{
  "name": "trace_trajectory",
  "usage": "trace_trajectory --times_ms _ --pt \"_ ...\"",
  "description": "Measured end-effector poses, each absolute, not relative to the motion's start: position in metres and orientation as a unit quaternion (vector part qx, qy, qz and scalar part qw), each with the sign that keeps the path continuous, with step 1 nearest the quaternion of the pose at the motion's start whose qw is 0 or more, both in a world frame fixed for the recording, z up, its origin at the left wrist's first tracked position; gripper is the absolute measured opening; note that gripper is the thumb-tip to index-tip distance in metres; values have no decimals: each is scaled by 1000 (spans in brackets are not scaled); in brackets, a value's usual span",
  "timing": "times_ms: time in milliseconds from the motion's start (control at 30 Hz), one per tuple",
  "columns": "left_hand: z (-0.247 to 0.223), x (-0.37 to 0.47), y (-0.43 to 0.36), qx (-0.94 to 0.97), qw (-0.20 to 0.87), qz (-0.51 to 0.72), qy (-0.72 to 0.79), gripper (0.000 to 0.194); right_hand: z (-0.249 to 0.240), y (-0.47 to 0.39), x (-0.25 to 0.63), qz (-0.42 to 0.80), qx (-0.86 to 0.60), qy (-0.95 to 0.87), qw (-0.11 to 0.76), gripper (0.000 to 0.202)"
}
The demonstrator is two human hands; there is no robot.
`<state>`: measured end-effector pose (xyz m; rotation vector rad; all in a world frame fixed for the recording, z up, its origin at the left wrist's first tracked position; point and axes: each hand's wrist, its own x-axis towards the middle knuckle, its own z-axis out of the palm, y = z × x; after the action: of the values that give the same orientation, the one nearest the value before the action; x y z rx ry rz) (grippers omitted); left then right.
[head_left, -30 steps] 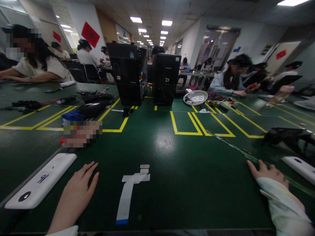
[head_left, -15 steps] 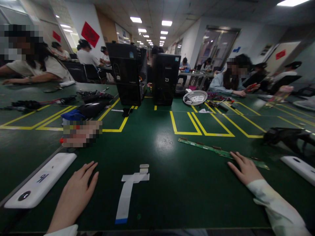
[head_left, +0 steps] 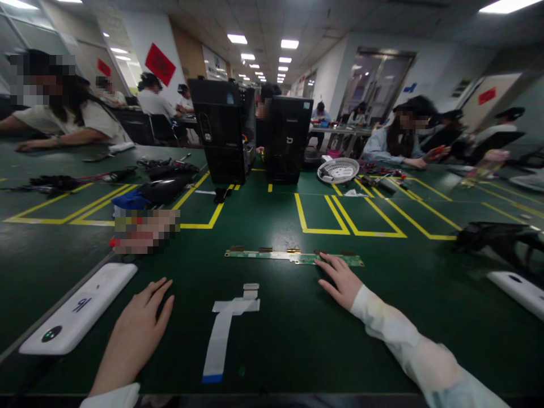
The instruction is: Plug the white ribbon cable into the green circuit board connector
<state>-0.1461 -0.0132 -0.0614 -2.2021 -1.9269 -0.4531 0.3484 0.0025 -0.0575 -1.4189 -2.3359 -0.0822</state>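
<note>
My right hand (head_left: 342,280) has its fingertips on the right part of a long, narrow green circuit board (head_left: 272,255). The board lies flat and almost level across the middle of the table, with brownish tabs along its far edge. The fingers are apart and not wrapped round it. My left hand (head_left: 140,326) rests flat on the table at the left, its fingers stretched out and nothing in them. Between the hands lies a white flat ribbon cable (head_left: 219,343) with a blue end, a crosswise strip and a small connector at its far end.
A white device (head_left: 80,311) lies left of my left hand; another (head_left: 516,289) is at the far right. Two black computer towers (head_left: 223,133) stand at the back beside a white basket (head_left: 338,170). Cables and a blue-and-black bundle (head_left: 131,199) lie left. Other people sit around.
My right hand has moved left across the table, and the circuit board has slid left with it and turned from slanted to nearly level. My left hand and the ribbon cable stay put.
</note>
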Motion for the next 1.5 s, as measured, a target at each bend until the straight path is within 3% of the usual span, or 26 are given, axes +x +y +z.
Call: trace_trajectory --times_ms 300,700,1067,1500 --pt "-58 -145 -15 -738 89 -158 -650 60 -38 19 282 -19 -494 -855 158 50" --pt "-61 -148 -13 -740 80 -154 -650 60 -30 6 242 29 -513 -850 119 61" --pt "-55 -142 -17 -730 81 -149 -662 61 -21 2 224 46 -538 -836 100 59" --pt "-52 -138 -17 -733 79 -154 -658 55 -35 13 254 11 -455 -877 154 51"
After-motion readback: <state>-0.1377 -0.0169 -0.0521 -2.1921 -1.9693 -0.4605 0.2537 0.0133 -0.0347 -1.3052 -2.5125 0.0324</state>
